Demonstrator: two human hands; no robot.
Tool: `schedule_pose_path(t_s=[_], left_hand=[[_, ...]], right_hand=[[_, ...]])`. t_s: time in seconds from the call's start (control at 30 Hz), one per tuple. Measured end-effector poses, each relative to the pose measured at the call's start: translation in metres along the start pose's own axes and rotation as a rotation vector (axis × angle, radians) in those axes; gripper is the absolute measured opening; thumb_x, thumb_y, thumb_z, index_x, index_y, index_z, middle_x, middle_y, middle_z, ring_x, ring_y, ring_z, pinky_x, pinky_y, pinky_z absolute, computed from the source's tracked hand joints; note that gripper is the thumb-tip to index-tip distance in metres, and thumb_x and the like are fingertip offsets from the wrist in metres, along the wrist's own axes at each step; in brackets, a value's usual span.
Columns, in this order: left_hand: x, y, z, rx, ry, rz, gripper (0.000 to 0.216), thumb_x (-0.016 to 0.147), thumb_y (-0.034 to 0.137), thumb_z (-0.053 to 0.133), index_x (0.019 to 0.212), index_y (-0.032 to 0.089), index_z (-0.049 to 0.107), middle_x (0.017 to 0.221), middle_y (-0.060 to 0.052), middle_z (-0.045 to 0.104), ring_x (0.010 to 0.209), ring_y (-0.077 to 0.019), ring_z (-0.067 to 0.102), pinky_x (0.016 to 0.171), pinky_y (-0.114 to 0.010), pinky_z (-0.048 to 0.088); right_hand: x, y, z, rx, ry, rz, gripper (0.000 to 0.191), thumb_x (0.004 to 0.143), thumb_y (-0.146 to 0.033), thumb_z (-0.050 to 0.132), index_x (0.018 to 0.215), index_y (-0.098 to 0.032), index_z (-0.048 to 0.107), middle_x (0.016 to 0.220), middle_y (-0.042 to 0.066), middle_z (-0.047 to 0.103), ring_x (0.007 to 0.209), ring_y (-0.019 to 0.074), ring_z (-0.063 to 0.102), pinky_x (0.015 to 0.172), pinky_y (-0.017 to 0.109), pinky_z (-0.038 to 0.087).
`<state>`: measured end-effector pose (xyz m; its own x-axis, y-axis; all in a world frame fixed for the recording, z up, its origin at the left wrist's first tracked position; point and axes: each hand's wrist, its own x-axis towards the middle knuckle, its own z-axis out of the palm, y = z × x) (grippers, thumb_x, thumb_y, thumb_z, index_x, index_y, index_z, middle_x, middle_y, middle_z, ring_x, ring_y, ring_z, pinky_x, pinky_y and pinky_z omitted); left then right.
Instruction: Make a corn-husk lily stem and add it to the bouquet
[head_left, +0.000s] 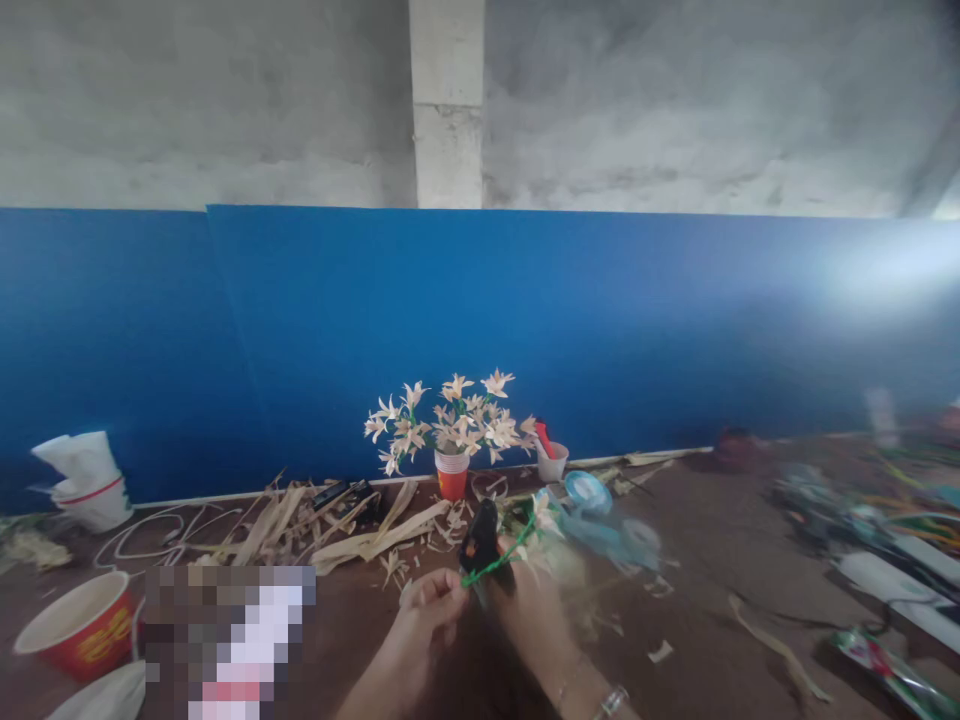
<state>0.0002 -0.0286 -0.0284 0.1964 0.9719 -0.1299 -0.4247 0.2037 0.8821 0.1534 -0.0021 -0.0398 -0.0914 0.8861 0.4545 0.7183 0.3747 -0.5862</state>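
My left hand (431,612) is closed, thumb and finger pinching the lower end of a green-wrapped flower stem (501,562). The stem slants up to the right, with pale artificial petals at its far end. My right hand (534,605) is behind the stem, blurred, its fingers mostly hidden. A black object (480,530) is right in front of the right hand; its kind is unclear, and I cannot tell whether the hand grips it. Beyond the hands, a red and white paper cup (452,477) holds a bunch of cream artificial flowers (469,420).
Dried husk strips (375,540) and scraps litter the brown table. A white cup (553,463) with a red-handled tool is at the back, beside a blue tape roll (589,492). A red bowl (79,625) is at left, plastic packets (892,665) at right. A blue panel (525,320) stands behind.
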Motion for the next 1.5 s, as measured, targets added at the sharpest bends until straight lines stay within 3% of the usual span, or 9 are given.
schedule_pose_path(t_s=[0.57, 1.5], left_hand=[[0.0028, -0.0002, -0.0007, 0.013, 0.008, -0.021, 0.034, 0.054, 0.036, 0.077, 0.059, 0.015, 0.051, 0.050, 0.008, 0.035, 0.041, -0.0022, 0.018, 0.040, -0.021, 0.008], [0.0023, 0.0019, 0.0003, 0.007, 0.019, -0.012, 0.032, 0.056, 0.035, 0.076, 0.059, 0.014, 0.052, 0.051, 0.007, 0.039, 0.040, -0.0015, 0.019, 0.040, -0.019, 0.009]], right_hand=[[0.0010, 0.0009, 0.0007, -0.047, -0.023, -0.022, 0.022, 0.080, -0.030, 0.048, 0.086, -0.018, 0.066, 0.074, 0.007, 0.067, 0.073, 0.0197, 0.063, 0.065, 0.025, 0.045], [-0.0010, 0.0024, 0.0042, -0.024, 0.004, 0.000, 0.023, 0.078, -0.029, 0.051, 0.093, -0.019, 0.064, 0.078, 0.006, 0.067, 0.076, 0.0193, 0.063, 0.063, 0.023, 0.045]])
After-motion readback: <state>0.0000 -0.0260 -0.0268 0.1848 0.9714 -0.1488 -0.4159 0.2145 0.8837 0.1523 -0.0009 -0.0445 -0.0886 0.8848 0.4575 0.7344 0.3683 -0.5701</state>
